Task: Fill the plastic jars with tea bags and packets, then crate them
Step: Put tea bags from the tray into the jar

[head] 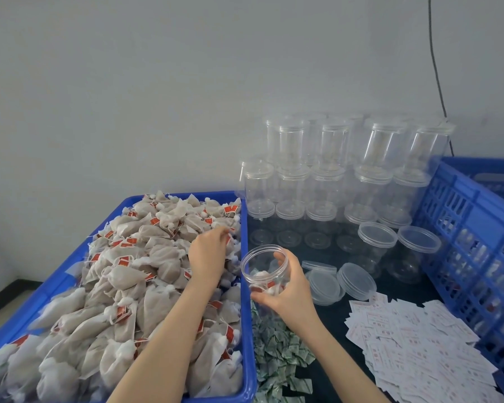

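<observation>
Beside tray (246, 315) — jar (264, 267), right-hand grip (288, 289)

A big plain wall (157, 82) fills the top half of the view. It is pale grey and has no marks on it. A thin black cord (436, 59) hangs down the wall on the right side. At the far left, low down, a bit of light floor (3, 298) shows, with a dark strip (10, 282) where the wall meets it. The table top (329, 370) is dark. The light is soft and even.
</observation>
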Available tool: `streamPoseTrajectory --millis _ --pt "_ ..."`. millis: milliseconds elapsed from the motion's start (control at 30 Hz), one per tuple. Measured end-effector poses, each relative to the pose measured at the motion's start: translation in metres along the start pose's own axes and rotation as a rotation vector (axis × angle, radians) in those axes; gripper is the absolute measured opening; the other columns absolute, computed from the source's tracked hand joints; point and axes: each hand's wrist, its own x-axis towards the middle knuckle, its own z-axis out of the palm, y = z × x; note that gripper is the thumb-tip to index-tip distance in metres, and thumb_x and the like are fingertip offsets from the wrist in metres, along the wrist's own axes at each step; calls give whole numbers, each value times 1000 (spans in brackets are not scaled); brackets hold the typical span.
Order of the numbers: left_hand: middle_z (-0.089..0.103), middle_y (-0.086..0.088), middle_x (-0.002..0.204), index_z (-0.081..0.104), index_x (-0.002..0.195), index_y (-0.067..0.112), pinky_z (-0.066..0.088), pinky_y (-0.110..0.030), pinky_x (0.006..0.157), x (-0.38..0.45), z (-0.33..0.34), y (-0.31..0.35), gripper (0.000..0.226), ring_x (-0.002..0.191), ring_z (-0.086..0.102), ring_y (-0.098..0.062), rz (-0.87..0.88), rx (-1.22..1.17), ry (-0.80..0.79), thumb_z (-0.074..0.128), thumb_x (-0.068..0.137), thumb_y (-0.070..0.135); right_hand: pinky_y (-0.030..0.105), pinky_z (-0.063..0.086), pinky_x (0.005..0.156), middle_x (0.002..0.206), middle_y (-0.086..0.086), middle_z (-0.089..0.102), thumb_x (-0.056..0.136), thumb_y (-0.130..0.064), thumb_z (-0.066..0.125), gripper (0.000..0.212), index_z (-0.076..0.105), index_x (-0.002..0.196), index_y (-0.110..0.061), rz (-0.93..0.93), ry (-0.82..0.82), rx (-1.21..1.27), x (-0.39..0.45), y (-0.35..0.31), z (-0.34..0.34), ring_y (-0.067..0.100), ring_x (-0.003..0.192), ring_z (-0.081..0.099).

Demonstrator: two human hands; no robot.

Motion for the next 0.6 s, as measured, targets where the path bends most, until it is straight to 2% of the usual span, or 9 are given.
streamPoseTrajectory --millis 100,200,267,400,467,533,600 --pt "72 2 88 69 110 15 48 -13 61 3 -12 10 20 65 63 -6 -9 -339 93 60 93 15 25 40 105 141 -9 46 62 -22 92 98 36 142 -27 11 11 17 1 1 1 8 129 45" --pt "70 4 98 62 105 27 55 -20 73 5 -25 25 20 81 68 -6 -134 -776 49 65 89 16 20 38 100 141 -11 45 62 -21 92 97 36 140 -31 17 17 35 3 2 2 7 128 45" --pt "69 3 99 55 101 32 56 -21 70 4 -32 32 25 85 69 -8 -205 -969 -30 68 86 17 17 38 97 140 -11 45 61 -20 92 96 36 139 -32 21 16 52 4 2 3 7 128 45" --pt "73 7 80 58 91 24 52 -14 62 1 -32 39 15 76 70 -5 -147 -982 -344 66 87 12 24 45 99 136 -10 49 60 -19 92 95 39 138 -30 28 15 91 5 0 3 9 124 50" --pt "73 11 77 60 89 20 51 -12 63 -1 -29 43 11 75 70 -4 -94 -963 -467 63 89 10 21 48 95 130 -10 53 60 -17 92 92 41 135 -31 24 21 103 5 0 3 7 119 53" --pt "73 13 79 64 87 20 51 -12 65 -2 -28 43 11 77 69 -2 -45 -959 -486 61 90 10 18 50 88 127 -10 56 59 -15 92 90 42 132 -32 25 20 118 4 1 3 5 115 56" --pt "72 15 81 68 85 23 51 -12 67 -3 -30 43 12 77 68 -2 -7 -933 -474 63 89 12 23 53 89 127 -9 55 58 -15 92 91 42 133 -31 20 21 136 3 1 3 7 113 58"
